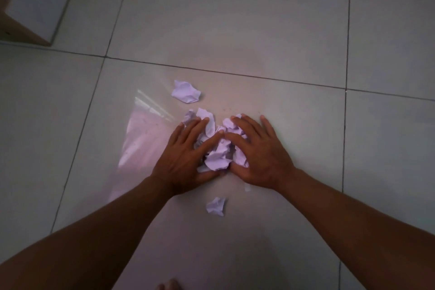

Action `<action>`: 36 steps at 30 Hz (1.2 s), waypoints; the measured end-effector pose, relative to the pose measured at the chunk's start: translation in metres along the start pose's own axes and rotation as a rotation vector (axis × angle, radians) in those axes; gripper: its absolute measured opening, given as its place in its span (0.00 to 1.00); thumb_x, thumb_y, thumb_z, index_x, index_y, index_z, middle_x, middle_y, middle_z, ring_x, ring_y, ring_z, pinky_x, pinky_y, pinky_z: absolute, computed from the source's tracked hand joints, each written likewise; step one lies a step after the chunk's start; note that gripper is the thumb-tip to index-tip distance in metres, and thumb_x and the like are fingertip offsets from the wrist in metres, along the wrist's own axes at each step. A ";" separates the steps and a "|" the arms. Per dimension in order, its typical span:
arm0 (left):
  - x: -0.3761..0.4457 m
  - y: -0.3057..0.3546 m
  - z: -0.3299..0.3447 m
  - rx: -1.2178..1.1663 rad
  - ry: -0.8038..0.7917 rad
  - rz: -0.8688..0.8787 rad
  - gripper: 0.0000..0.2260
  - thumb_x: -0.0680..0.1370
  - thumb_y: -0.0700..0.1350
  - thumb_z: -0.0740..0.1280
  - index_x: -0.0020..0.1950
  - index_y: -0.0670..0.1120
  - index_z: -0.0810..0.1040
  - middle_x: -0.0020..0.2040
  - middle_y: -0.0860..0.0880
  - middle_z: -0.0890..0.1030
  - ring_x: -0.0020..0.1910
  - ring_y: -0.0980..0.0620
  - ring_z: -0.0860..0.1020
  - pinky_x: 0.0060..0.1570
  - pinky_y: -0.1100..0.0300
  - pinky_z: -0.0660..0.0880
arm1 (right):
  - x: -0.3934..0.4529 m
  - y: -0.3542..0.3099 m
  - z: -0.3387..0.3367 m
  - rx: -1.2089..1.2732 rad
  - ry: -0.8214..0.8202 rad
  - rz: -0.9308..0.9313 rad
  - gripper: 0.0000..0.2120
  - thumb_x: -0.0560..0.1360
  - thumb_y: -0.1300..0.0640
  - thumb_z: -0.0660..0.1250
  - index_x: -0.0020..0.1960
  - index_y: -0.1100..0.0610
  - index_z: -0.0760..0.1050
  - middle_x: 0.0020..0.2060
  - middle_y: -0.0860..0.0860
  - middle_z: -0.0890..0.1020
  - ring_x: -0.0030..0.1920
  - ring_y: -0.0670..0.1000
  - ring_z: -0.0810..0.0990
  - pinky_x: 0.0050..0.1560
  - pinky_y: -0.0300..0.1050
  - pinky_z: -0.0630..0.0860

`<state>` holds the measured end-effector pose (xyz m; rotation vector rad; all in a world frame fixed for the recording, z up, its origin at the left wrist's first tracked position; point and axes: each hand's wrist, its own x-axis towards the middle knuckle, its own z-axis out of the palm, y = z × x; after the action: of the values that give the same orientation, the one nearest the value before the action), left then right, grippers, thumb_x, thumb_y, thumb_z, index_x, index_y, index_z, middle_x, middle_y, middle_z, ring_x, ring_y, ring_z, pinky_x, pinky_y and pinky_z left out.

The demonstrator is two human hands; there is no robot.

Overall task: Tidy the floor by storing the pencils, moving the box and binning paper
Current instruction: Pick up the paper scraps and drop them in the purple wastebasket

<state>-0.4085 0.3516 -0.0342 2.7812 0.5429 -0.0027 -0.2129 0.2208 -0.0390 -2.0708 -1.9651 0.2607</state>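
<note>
At ten o'clock, in the far left corner of our view, a cardboard box (pixel 28 4) with a white face stands on the pale tiled floor (pixel 235 30). Nearer centre, a clear plastic bag (pixel 143 143) lies flat at nine o'clock of our hands. Above it, at eleven o'clock, one crumpled paper ball (pixel 186 92) sits apart. Our left hand (pixel 188 160) spreads its fingers over the left side of a pile of crumpled paper (pixel 219 153); our right hand (pixel 256 155) does the same from three o'clock. Both hands are splayed, pressing against the pile rather than closed around it. At six o'clock, a smaller paper scrap (pixel 216 206) lies loose between our forearms.
</note>
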 end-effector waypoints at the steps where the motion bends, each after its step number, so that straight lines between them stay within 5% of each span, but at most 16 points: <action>1: -0.001 -0.002 0.002 -0.002 0.021 0.011 0.35 0.77 0.70 0.58 0.78 0.51 0.64 0.79 0.41 0.62 0.78 0.40 0.60 0.74 0.41 0.60 | 0.001 0.001 0.001 0.009 0.017 -0.020 0.27 0.73 0.39 0.64 0.66 0.52 0.75 0.73 0.57 0.69 0.75 0.59 0.64 0.72 0.65 0.58; 5: -0.001 -0.008 0.000 0.039 0.065 0.033 0.34 0.77 0.69 0.57 0.78 0.51 0.66 0.77 0.40 0.65 0.75 0.38 0.63 0.72 0.41 0.62 | 0.001 0.004 0.003 0.018 0.082 -0.052 0.23 0.72 0.43 0.67 0.61 0.56 0.78 0.70 0.58 0.72 0.74 0.59 0.65 0.71 0.66 0.59; 9: 0.007 -0.013 -0.001 0.094 0.064 0.009 0.38 0.74 0.72 0.59 0.78 0.52 0.64 0.80 0.40 0.58 0.79 0.39 0.55 0.75 0.36 0.51 | 0.007 0.003 0.004 0.004 0.026 -0.048 0.29 0.74 0.41 0.64 0.71 0.54 0.72 0.73 0.57 0.69 0.75 0.58 0.64 0.73 0.64 0.59; 13: 0.012 -0.022 0.004 0.049 0.023 -0.004 0.36 0.75 0.71 0.57 0.77 0.51 0.68 0.78 0.41 0.63 0.78 0.38 0.59 0.74 0.38 0.57 | 0.013 0.000 0.005 0.014 0.092 -0.014 0.21 0.73 0.50 0.65 0.64 0.54 0.77 0.67 0.56 0.76 0.67 0.59 0.73 0.66 0.59 0.67; 19: 0.022 -0.026 0.001 0.073 0.151 0.026 0.24 0.77 0.62 0.60 0.60 0.45 0.80 0.59 0.40 0.76 0.57 0.40 0.72 0.54 0.48 0.70 | 0.022 0.000 0.006 -0.060 0.154 0.004 0.11 0.71 0.55 0.65 0.52 0.54 0.79 0.48 0.55 0.79 0.46 0.60 0.76 0.42 0.51 0.68; 25: 0.032 -0.026 -0.004 0.009 0.156 0.080 0.13 0.79 0.55 0.64 0.48 0.46 0.71 0.43 0.43 0.75 0.34 0.43 0.71 0.34 0.57 0.61 | 0.027 -0.002 0.011 -0.069 0.279 0.060 0.05 0.73 0.55 0.66 0.46 0.54 0.79 0.38 0.53 0.77 0.37 0.56 0.77 0.27 0.48 0.70; 29: 0.042 -0.029 -0.007 0.015 0.145 0.048 0.14 0.78 0.54 0.61 0.42 0.44 0.72 0.38 0.45 0.75 0.28 0.42 0.72 0.28 0.59 0.59 | 0.036 0.001 0.012 -0.046 0.227 0.102 0.12 0.75 0.51 0.64 0.53 0.55 0.80 0.41 0.52 0.82 0.39 0.56 0.82 0.27 0.46 0.74; 36: 0.050 -0.031 -0.012 -0.014 0.211 -0.023 0.18 0.79 0.55 0.60 0.33 0.47 0.69 0.29 0.46 0.76 0.24 0.41 0.74 0.25 0.60 0.63 | 0.047 0.001 0.005 0.054 0.221 0.162 0.11 0.73 0.48 0.62 0.38 0.54 0.75 0.29 0.52 0.80 0.29 0.58 0.79 0.26 0.44 0.71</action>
<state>-0.3737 0.4008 -0.0348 2.7785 0.6228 0.2911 -0.2102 0.2675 -0.0412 -2.1253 -1.6492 0.1096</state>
